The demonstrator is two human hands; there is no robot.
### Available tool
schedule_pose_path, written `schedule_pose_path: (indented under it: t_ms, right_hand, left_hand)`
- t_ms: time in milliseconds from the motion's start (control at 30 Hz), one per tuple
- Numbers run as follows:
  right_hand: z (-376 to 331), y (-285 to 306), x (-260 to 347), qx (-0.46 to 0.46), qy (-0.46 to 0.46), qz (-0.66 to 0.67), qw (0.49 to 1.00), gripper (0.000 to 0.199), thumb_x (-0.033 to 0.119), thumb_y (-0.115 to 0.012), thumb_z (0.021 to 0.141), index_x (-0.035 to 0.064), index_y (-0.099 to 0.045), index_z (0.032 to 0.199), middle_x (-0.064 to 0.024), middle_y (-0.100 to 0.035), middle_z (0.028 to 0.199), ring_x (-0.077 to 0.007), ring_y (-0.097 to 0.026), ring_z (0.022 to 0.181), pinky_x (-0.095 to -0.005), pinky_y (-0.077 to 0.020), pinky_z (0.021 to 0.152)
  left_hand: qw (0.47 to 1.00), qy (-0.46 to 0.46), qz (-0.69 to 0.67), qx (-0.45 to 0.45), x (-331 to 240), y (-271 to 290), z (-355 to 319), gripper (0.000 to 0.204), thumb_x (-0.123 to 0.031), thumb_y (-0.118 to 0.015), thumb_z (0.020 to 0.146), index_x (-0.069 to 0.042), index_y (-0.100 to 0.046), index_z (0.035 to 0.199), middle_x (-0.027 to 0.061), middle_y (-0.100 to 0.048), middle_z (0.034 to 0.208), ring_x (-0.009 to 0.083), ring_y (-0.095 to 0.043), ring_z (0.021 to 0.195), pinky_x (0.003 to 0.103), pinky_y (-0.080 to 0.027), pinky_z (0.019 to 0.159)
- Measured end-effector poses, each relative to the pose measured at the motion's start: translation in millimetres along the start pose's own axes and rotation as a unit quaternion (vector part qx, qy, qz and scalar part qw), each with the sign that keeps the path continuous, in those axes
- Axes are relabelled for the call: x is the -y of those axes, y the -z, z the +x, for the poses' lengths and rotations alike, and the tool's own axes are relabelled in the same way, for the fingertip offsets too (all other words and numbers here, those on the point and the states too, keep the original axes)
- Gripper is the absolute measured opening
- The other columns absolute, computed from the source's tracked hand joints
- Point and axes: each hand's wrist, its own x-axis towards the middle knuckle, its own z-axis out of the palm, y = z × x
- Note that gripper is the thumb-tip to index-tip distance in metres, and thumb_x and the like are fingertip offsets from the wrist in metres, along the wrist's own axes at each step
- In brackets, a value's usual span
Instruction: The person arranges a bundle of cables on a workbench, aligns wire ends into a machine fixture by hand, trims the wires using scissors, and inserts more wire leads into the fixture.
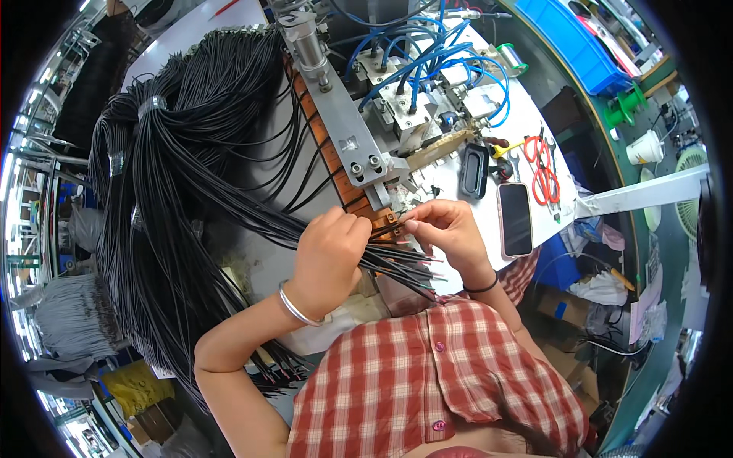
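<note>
My left hand (330,256), with a silver bangle at its wrist, is closed around a bundle of thin black cables (252,204). Their loose ends (405,263) fan out past the fist toward the right, some with pinkish tips. Thumb and forefinger of my right hand (449,231) pinch together at the end of a black cable, just beside an orange block (384,220) on the bench machine. The fingertips partly hide that cable end. Above the block stands the machine's grey metal arm (336,114).
A large heap of tied black cables (168,153) covers the left side. Blue air tubes (427,61) loop over the machine. On the white table lie a black tray (474,172), a phone (515,221) and red-handled scissors (544,183). A blue bin (573,46) stands at the far right.
</note>
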Motion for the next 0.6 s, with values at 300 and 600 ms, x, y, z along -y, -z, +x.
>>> schedule_pose_path:
  t_ms: [300,600]
  right_hand:
    - [2.7,-0.5,2.2,0.048,-0.073,0.073,0.993,0.010,0.004,-0.062,0.085,-0.0033,-0.065,0.091,-0.0062,-0.065,0.074,-0.0049,-0.052,0.052,-0.0175,-0.0387,0.044]
    - [3.7,4.4,0.9,0.157,-0.082,0.117,0.977,0.014,0.007,-0.062,0.087,-0.0025,-0.065,0.096,-0.0080,-0.067,0.078,-0.0062,-0.054,0.056,-0.0183,-0.0412,0.048]
  left_hand:
    - [0.999,-0.023,-0.017,-0.042,2.5,-3.5,1.4,0.021,0.005,-0.058,0.056,-0.004,-0.050,0.073,0.0092,-0.049,0.071,0.0281,-0.048,0.073,0.038,-0.039,0.065]
    - [0.999,-0.029,-0.010,-0.019,6.5,-4.5,-0.9,0.020,0.001,-0.059,0.055,-0.006,-0.048,0.070,0.0086,-0.048,0.070,0.0279,-0.047,0.073,0.039,-0.037,0.064]
